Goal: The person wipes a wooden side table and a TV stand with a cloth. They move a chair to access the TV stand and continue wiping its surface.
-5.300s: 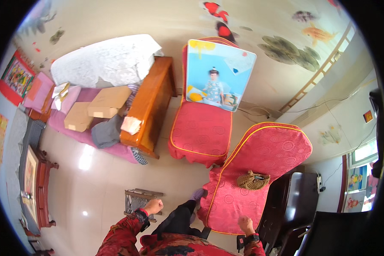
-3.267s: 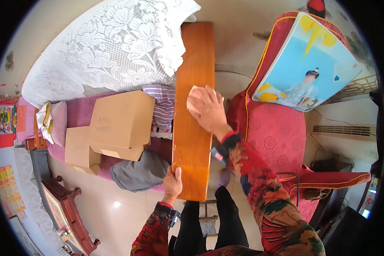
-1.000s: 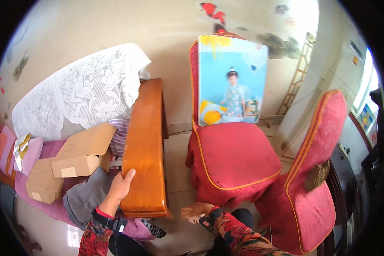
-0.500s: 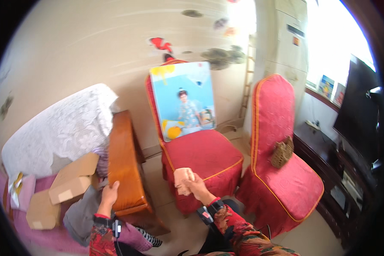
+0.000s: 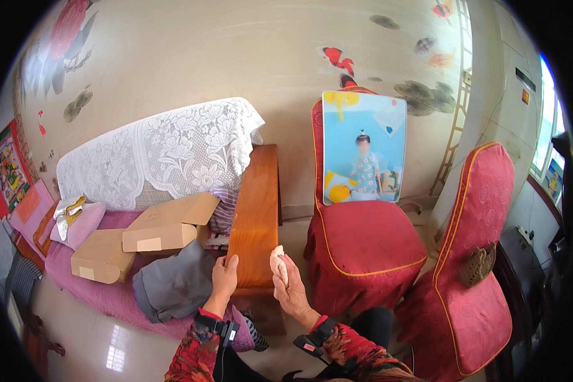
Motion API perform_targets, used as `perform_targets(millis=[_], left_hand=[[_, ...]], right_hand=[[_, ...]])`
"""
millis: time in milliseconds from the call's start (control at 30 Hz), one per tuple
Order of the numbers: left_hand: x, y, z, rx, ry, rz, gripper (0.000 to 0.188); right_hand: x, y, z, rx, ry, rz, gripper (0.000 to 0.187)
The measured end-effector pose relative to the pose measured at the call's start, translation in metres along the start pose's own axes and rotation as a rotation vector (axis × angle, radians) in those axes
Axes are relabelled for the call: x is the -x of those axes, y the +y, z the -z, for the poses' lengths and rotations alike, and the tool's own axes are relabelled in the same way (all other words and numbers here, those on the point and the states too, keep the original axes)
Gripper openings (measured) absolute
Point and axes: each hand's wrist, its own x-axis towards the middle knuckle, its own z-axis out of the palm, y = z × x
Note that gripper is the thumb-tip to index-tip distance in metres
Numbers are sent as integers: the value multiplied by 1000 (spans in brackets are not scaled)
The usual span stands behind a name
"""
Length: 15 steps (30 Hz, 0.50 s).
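Note:
My right hand [image 5: 290, 291] is closed around a folded pale pink cloth [image 5: 278, 264]. It is at the right edge of the brown wooden sofa armrest [image 5: 254, 216], near its front end. My left hand [image 5: 223, 278] lies along the armrest's front left edge, fingers curled in and thumb up. I see nothing in it, and whether it touches the wood is hard to tell. Beside it on the sofa lies a dark grey garment [image 5: 175, 283].
Two cardboard boxes [image 5: 162, 235] lie on the purple sofa cover [image 5: 57, 264], with white lace [image 5: 191, 146] over the backrest. A red-covered chair [image 5: 369, 242] holds a photo panel [image 5: 365, 146]. Another red chair [image 5: 477, 318] stands at right, a woven brown item [image 5: 479, 265] on it.
My view has swung left, so the sofa now shows more fully. My right hand has brought the pink cloth from in front of the chair to the armrest's right edge.

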Motion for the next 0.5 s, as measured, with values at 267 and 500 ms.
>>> perform_targets(millis=[267,500], left_hand=[[6,19,2,31,-9,32,42],[14,30,6,67,-50,51,39]], right_hand=[[-89,75,-9,41,-97,76,53],[-227,149,-17,321,-206,460,28]])
